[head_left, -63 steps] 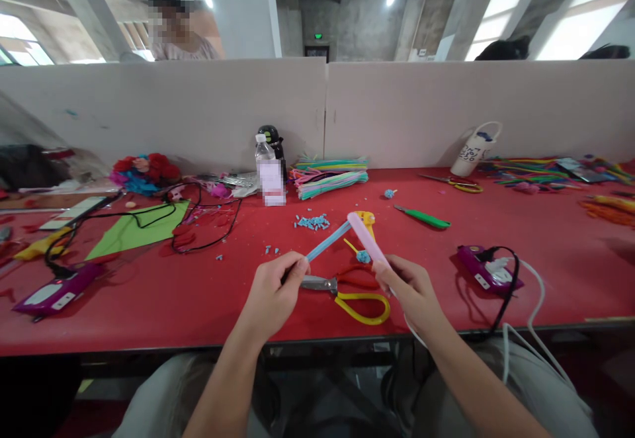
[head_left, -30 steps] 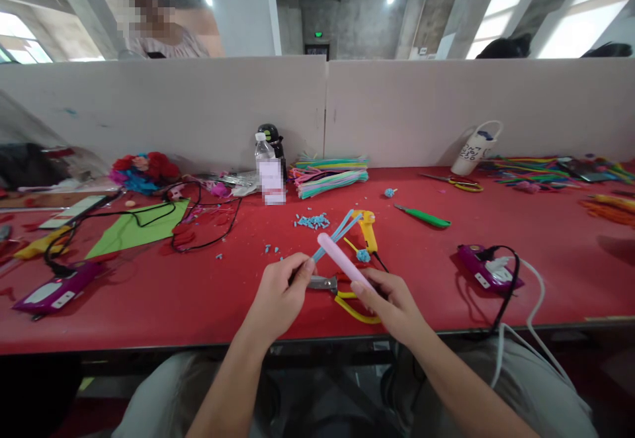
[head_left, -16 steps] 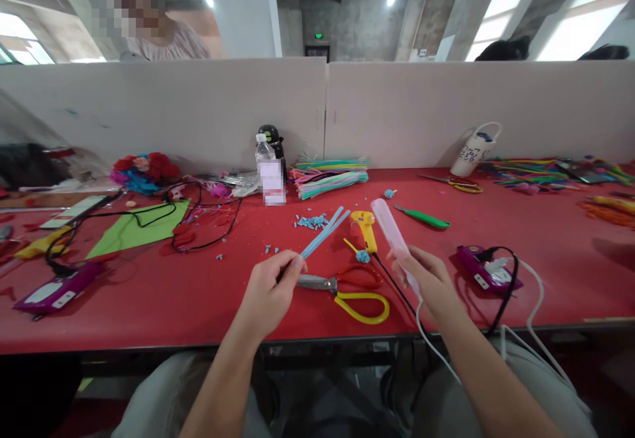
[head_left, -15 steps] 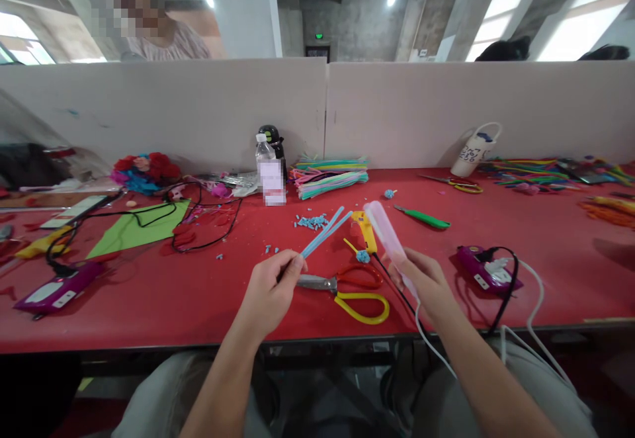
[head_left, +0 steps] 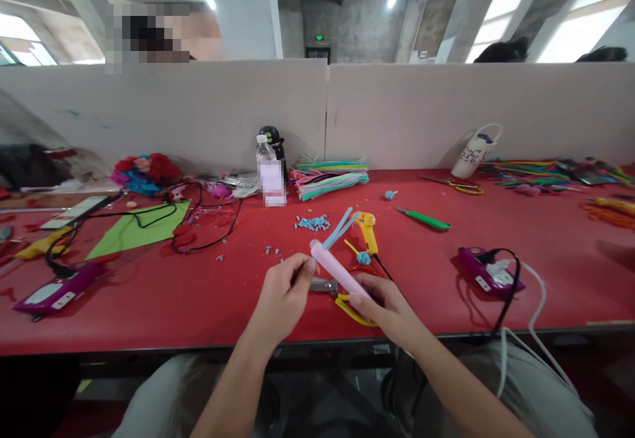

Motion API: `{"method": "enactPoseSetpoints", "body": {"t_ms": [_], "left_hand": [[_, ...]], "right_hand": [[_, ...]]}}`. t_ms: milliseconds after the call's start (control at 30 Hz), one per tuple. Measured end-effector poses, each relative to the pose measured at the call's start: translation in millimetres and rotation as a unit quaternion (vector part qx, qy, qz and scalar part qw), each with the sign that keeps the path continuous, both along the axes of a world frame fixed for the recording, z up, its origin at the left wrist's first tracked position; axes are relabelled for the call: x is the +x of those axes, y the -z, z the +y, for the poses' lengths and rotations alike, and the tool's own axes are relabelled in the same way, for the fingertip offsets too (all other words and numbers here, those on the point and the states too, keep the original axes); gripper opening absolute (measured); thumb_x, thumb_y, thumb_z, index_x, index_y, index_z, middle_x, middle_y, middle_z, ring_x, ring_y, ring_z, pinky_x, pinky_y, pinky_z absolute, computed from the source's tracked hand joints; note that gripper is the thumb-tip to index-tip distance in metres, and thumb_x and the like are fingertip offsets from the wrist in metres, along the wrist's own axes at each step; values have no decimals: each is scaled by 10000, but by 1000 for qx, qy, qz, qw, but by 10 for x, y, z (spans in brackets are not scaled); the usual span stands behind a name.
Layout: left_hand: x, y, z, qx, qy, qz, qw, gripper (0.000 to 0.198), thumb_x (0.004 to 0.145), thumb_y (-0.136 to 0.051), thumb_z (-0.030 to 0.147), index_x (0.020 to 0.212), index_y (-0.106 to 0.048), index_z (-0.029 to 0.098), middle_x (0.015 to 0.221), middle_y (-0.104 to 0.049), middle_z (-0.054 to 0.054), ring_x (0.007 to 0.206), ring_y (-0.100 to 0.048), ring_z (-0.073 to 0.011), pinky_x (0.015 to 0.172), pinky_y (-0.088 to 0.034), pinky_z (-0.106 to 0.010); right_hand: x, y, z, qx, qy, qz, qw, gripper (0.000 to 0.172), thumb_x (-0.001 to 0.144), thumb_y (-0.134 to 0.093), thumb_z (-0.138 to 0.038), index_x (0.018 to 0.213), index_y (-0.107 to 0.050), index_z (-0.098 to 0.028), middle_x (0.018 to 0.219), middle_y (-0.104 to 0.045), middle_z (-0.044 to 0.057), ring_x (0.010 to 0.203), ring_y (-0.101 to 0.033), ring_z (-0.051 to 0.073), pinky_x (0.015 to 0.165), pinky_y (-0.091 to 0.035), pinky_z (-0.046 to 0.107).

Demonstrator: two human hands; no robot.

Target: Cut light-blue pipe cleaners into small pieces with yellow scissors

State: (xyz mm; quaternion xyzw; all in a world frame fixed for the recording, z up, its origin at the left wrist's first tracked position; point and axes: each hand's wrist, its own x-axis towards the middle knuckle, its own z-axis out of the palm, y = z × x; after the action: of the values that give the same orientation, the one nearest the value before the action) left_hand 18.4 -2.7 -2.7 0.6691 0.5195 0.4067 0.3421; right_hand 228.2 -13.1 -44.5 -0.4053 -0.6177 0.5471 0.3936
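Observation:
My left hand (head_left: 284, 299) pinches light blue pipe cleaners (head_left: 341, 227) close to their lower end; they fan out up and to the right. In my right hand (head_left: 394, 309) is a pink hair straightener (head_left: 340, 271), its tip lying across the pipe cleaners beside my left fingertips. Whether they sit between its plates I cannot tell. Beneath the straightener lie scissors (head_left: 325, 286), partly covered, with red and yellow handles. A yellow glue gun (head_left: 368, 231) rests just beyond, with a small blue fuzzy ball (head_left: 364, 258) by it.
Cut blue bits (head_left: 312, 223) are heaped beyond my left hand. Further back are bundled pipe cleaners (head_left: 332, 180) and a clear bottle (head_left: 270, 176). Green-handled tweezers (head_left: 424, 218) and a purple power strip (head_left: 489, 272) with cords are at right. Green paper (head_left: 141, 225) lies left.
My right hand has brought the straightener left and down across the pipe cleaners. My left hand has shifted slightly right. The person behind the partition has sunk lower.

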Motion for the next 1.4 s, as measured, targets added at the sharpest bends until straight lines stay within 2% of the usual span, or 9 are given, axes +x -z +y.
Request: {"method": "enactPoseSetpoints", "body": {"t_ms": [233,467,633,767,933,1133,1300,1400], "left_hand": [[-2,25,10,-13,15,-13,1000,294,967,-447,345,744,-523,170,645,-459,33,603,-401,-114,574,-319,-249],[5,23,4,-17,16,-1,1000,275,950,-453,334,735,-505,172,667,-479,21,628,-426,-125,586,-328,-250],[-2,40,13,-3,6,37,999,291,949,-436,317,694,-455,178,625,-420,34,594,-392,-116,562,-285,-253],[-6,48,18,-5,6,48,999,301,955,-429,319,690,-446,179,625,-425,36,599,-397,-113,564,-285,-252],[-5,43,25,-9,-3,55,998,363,955,-447,381,654,-427,179,599,-397,40,586,-387,-111,555,-282,-245],[-12,22,27,-8,5,63,998,370,958,-443,423,676,-435,183,607,-415,38,595,-393,-117,561,-284,-241],[-54,-9,28,-22,9,51,998,319,955,-449,419,749,-513,185,663,-520,21,634,-459,-135,595,-332,-240],[-101,-9,39,-25,11,55,998,316,955,-452,410,749,-526,183,663,-497,27,624,-438,-128,593,-332,-237]], "right_hand": [[-20,62,-12,18,8,-9,1000,317,902,-607,-474,874,-606,-158,697,-435,-29,621,-391,104,535,-297,234],[-57,13,-28,28,13,-19,999,312,896,-608,-468,816,-572,-168,671,-400,-39,596,-348,106,533,-262,249],[-75,12,-31,40,28,-23,999,317,910,-585,-452,752,-549,-180,640,-371,-44,580,-336,109,522,-249,251],[-72,21,-36,65,43,-27,997,294,903,-603,-429,754,-574,-177,643,-370,-44,592,-334,109,526,-253,248],[-56,-18,-21,51,62,-30,996,340,889,-597,-482,785,-619,-159,636,-412,-30,576,-364,110,504,-276,242],[5,4,6,61,89,-40,993,346,882,-603,-485,796,-649,-154,625,-453,-18,570,-403,117,497,-300,237],[98,27,48,69,115,-32,990,332,886,-603,-473,749,-617,-171,596,-433,-27,547,-387,115,491,-295,242],[178,32,88,74,133,-23,988,336,889,-595,-478,748,-603,-173,605,-426,-26,560,-389,119,506,-310,246]]}}
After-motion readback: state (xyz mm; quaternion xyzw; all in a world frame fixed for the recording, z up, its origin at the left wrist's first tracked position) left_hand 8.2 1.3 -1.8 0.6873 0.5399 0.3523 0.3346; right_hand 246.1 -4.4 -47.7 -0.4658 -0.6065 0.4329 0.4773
